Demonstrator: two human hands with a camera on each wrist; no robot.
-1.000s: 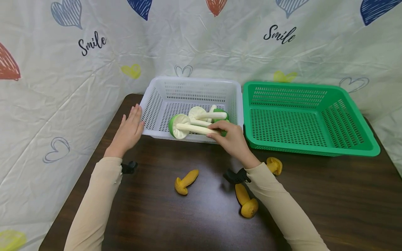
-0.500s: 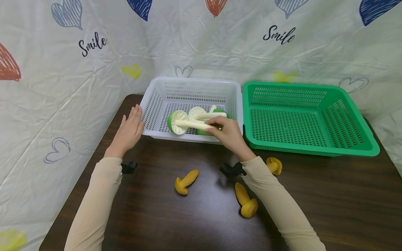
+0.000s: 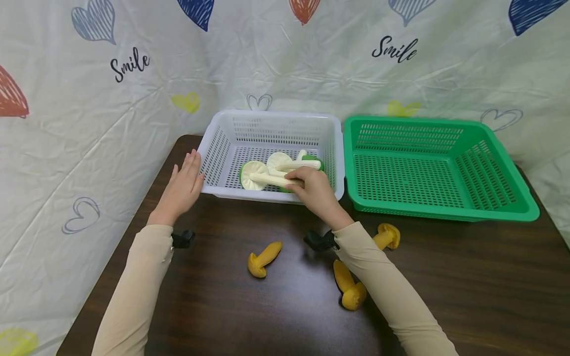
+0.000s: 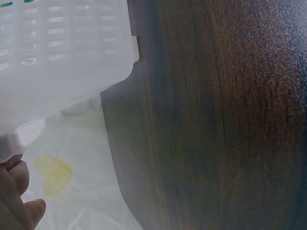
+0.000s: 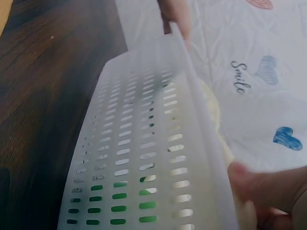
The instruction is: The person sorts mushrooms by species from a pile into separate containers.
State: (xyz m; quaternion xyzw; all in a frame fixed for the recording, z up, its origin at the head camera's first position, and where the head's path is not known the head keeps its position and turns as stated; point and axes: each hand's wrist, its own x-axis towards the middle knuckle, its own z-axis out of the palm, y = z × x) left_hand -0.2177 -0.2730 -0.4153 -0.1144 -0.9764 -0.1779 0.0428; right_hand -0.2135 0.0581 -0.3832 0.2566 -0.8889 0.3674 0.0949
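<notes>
— Right hand [image 3: 315, 192]?
— Pinching green-capped mushroom [image 3: 268, 178] by its stem, inside white basket [image 3: 242, 194], front edge.
— Left hand [image 3: 179, 190]?
— Fingers straight, against basket's left rim, near tabletop's [image 3: 213, 296] far-left corner.

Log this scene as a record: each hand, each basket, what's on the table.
Left hand: touches left end of white basket
Right hand: pinches stem of pale green-capped mushroom
White basket: also contains other pale mushrooms
Green basket: stands right of white basket
Table: three yellow mushrooms, one partly behind right sleeve
</notes>
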